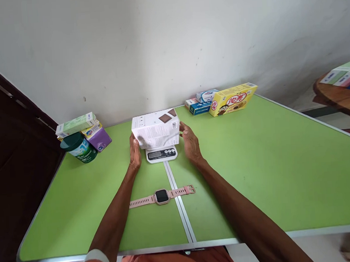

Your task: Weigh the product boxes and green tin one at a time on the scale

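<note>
Left hand (135, 153) and right hand (192, 142) flank box (156, 134) on scale (162, 154), wide apart; grip unclear. Overhanging box could tip if nudged unevenly.

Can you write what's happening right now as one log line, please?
white box: over scale | left hand: by its left side | right hand: by its right side | pink watch: on green table

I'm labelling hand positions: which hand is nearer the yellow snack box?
Right. The right hand is front-left of the yellow snack box, at the right side of a white box; the left hand is farther away, at that white box's left side.
</note>
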Tool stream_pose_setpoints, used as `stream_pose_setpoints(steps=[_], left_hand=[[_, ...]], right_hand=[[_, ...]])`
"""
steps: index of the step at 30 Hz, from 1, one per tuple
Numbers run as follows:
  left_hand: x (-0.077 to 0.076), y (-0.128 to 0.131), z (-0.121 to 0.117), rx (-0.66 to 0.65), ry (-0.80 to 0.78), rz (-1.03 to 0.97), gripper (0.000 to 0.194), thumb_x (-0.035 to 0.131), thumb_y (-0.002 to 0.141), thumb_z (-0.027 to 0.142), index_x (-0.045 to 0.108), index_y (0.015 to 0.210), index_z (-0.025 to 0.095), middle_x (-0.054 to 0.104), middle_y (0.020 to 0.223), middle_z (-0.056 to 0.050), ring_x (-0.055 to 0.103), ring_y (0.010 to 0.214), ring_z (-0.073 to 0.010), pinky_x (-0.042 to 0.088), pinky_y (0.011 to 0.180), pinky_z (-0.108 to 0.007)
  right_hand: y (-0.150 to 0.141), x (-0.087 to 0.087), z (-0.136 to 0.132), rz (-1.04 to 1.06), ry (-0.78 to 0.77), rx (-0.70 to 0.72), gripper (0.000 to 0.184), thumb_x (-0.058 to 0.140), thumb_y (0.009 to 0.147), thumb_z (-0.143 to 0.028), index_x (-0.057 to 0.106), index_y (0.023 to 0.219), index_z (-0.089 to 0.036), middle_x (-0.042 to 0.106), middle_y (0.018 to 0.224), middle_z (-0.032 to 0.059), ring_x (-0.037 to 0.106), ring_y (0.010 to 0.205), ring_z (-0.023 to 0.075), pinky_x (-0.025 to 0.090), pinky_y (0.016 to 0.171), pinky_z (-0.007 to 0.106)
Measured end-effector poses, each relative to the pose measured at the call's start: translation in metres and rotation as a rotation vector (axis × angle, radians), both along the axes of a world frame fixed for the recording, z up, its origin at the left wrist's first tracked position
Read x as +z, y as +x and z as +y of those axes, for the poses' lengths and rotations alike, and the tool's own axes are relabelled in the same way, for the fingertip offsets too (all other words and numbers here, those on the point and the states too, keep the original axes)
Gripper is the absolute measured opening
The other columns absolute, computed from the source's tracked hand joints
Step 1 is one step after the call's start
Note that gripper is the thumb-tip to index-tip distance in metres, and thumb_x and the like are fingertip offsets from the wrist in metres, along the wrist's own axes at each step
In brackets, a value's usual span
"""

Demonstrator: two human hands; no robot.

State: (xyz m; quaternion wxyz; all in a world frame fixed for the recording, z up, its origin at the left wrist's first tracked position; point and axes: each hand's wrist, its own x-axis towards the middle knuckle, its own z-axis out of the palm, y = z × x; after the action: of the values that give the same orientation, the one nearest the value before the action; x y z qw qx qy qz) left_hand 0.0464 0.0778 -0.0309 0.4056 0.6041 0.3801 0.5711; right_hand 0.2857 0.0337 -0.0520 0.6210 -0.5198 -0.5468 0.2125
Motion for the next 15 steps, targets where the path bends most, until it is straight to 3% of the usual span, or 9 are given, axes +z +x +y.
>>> stream_pose_setpoints(steps=[3, 7, 10, 15], left_hand=[[0.018, -0.002, -0.005, -0.029, 0.028, 0.094, 0.096, 0.060, 0.091, 0.092, 0.054, 0.161, 0.028, 0.057, 0.168, -0.016, 0.050, 0.161, -0.0372, 0.043, 0.133, -0.056], [0.038, -0.014, 0.001, -0.092, -0.111, 0.222, 0.100, 0.091, 0.077, 0.073, 0.053, 0.158, 0.025, 0.068, 0.156, -0.019, 0.061, 0.148, -0.0405, 0.050, 0.125, -0.063], [0.050, -0.026, 0.010, -0.101, -0.191, 0.325, 0.093, 0.098, 0.071, 0.060, 0.061, 0.147, 0.022, 0.071, 0.151, -0.020, 0.067, 0.142, -0.0417, 0.053, 0.121, -0.066], [0.073, -0.028, 0.021, -0.106, -0.226, 0.405, 0.091, 0.102, 0.060, 0.059, 0.068, 0.135, 0.020, 0.076, 0.143, -0.019, 0.073, 0.130, -0.0435, 0.057, 0.114, -0.070]], right_hand=[[-0.001, 0.013, -0.001, 0.026, 0.047, 0.001, 0.088, 0.042, 0.103, -0.086, 0.052, 0.166, -0.026, 0.060, 0.166, 0.0173, 0.057, 0.154, 0.0378, 0.051, 0.125, 0.059], [0.000, 0.028, 0.001, 0.011, -0.023, 0.079, 0.086, 0.064, 0.098, -0.078, 0.052, 0.165, -0.026, 0.059, 0.167, 0.0178, 0.059, 0.151, 0.0382, 0.053, 0.122, 0.060], [0.002, 0.035, 0.004, -0.026, -0.083, 0.117, 0.085, 0.077, 0.092, -0.069, 0.057, 0.161, -0.023, 0.064, 0.159, 0.0193, 0.063, 0.145, 0.0391, 0.052, 0.123, 0.062], [0.009, 0.050, 0.000, -0.025, -0.092, 0.130, 0.079, 0.084, 0.086, -0.057, 0.062, 0.154, -0.023, 0.069, 0.150, 0.0178, 0.066, 0.137, 0.0374, 0.055, 0.118, 0.061]])
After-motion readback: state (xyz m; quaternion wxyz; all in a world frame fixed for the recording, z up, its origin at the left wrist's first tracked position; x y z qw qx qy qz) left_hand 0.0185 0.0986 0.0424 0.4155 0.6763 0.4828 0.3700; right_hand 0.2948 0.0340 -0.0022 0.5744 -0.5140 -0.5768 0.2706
